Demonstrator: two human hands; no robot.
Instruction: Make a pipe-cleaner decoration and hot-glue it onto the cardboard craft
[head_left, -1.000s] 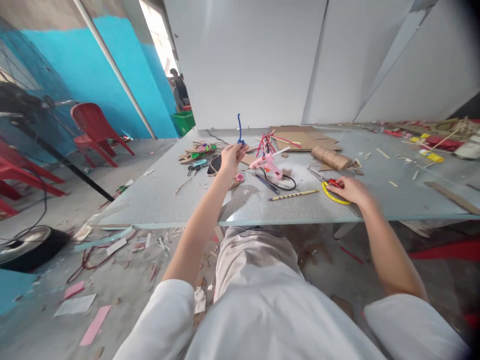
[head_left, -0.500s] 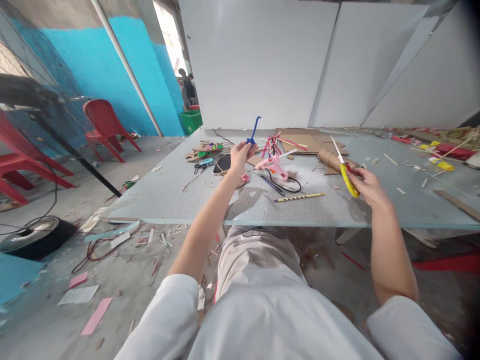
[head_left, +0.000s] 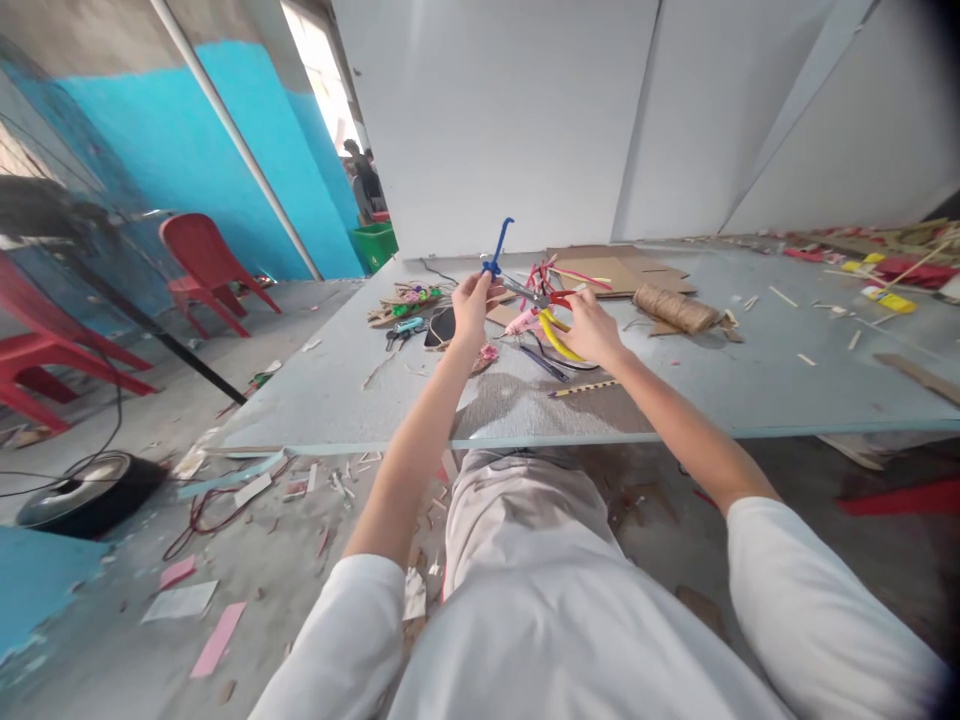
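Our left hand [head_left: 474, 298] pinches a blue strand [head_left: 501, 243] above the table [head_left: 750, 385]; our right hand [head_left: 592, 328] grips scissors [head_left: 541, 300], handles spread, blades near the strand. The grey tabletop bears twine [head_left: 675, 308] and cardboard [head_left: 622, 270]. Beyond, we see white panels [head_left: 510, 120], a blue wall [head_left: 187, 130] and red chairs [head_left: 202, 252].

red chair [head_left: 201, 258] before blue wall [head_left: 187, 150]; green bin [head_left: 375, 247] beyond table [head_left: 300, 400]; black wheel [head_left: 112, 500], pink strip [head_left: 218, 640] on floor [head_left: 150, 680]

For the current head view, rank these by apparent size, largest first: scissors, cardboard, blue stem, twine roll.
1. Cardboard
2. Scissors and twine roll: too alike to rank, the scissors being partly covered
3. Blue stem, thin and smallest
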